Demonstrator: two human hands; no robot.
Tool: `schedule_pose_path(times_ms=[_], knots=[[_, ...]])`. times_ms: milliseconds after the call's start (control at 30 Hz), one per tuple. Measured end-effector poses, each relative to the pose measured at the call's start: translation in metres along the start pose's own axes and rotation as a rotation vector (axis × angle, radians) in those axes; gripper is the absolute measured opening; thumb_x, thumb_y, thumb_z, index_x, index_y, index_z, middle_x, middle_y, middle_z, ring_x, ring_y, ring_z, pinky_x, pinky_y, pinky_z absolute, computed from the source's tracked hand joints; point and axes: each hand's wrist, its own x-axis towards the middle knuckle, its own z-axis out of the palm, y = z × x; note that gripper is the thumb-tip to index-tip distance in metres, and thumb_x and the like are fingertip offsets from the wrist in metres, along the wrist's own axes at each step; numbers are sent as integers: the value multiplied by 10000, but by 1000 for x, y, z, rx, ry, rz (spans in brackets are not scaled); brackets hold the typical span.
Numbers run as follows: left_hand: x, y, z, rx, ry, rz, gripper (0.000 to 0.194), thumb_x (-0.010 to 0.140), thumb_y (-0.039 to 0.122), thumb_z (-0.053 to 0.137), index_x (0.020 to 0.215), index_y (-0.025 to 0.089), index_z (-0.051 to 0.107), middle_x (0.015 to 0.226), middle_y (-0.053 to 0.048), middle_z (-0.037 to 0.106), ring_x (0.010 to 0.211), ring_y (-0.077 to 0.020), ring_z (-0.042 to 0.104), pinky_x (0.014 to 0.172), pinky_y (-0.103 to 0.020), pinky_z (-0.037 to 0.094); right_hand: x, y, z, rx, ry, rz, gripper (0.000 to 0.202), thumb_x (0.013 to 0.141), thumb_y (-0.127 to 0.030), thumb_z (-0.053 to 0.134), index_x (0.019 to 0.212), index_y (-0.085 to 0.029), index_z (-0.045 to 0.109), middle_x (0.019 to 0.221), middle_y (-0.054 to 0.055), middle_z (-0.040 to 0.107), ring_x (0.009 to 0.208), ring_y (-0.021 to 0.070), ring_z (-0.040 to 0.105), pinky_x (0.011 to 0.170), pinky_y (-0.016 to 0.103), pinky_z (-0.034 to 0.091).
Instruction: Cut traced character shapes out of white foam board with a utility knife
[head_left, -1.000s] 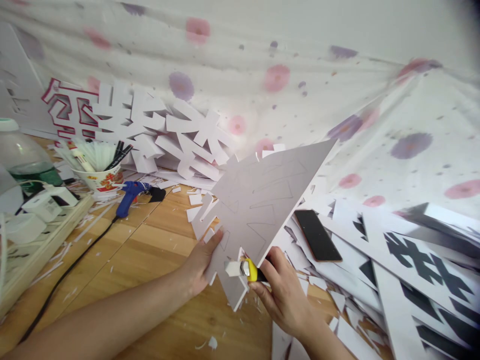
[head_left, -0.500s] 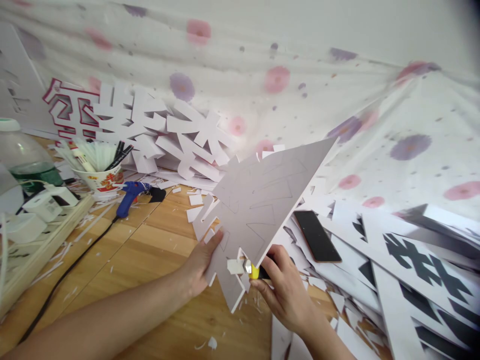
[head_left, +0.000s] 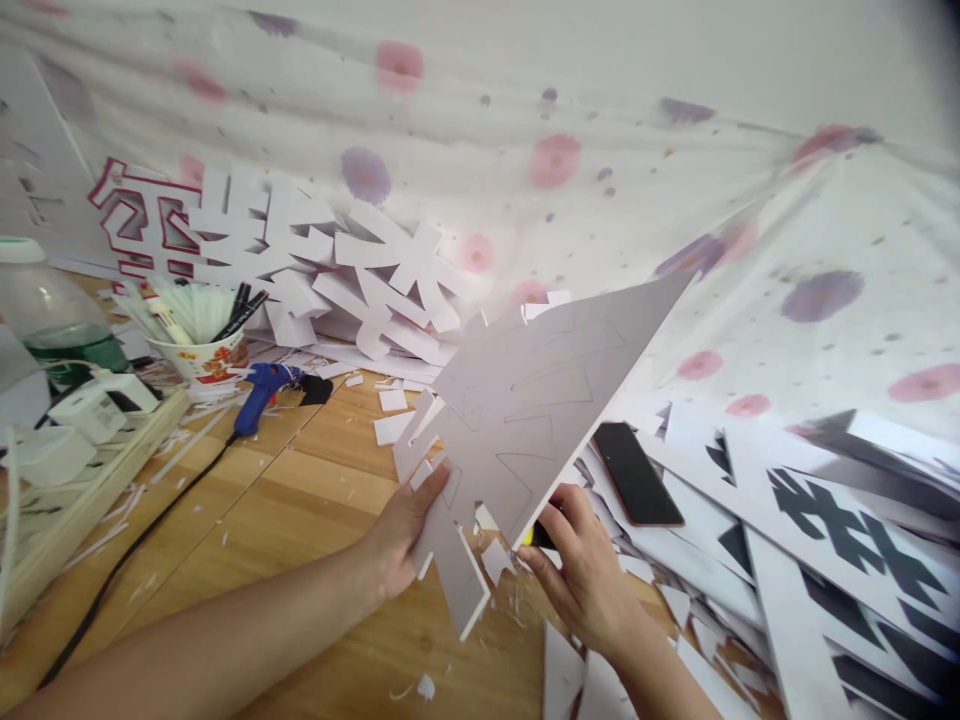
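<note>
My left hand (head_left: 405, 535) grips a white foam board (head_left: 540, 390) at its lower left edge, thumb on the near face. The board is held tilted above the table, with pencilled shapes on its face and notches cut along its left and lower edges. My right hand (head_left: 585, 580) is closed around a yellow and black utility knife (head_left: 543, 537), close to the board's lower right edge. The knife's blade is hidden behind the board. Just below the notch, a small white offcut (head_left: 497, 561) shows beside the knife.
A blue glue gun (head_left: 259, 395) lies left on the wooden table (head_left: 300, 530), near a paper cup (head_left: 202, 358) of glue sticks and pens. A power strip (head_left: 97, 500) and bottle (head_left: 60, 325) stand far left. A phone (head_left: 637, 475) rests on board scraps at right. Cut-out characters (head_left: 375, 280) lean behind.
The knife has moved right and behind the board's edge, so its metal head no longer shows. The small offcut has dropped from the notch. The board has shifted slightly right.
</note>
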Motion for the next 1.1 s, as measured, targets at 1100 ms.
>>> schedule_pose_path(times_ms=[1100], knots=[[-2, -2, -1, 22, -37, -29, 429, 707, 320, 672, 1091, 153, 582, 829, -94, 699, 808, -238, 657, 697, -285, 514, 3, 2, 1, -2, 18, -8, 362, 878, -391, 369, 1171, -192, 447, 1044, 119, 474, 951, 239, 477, 750, 399, 456]])
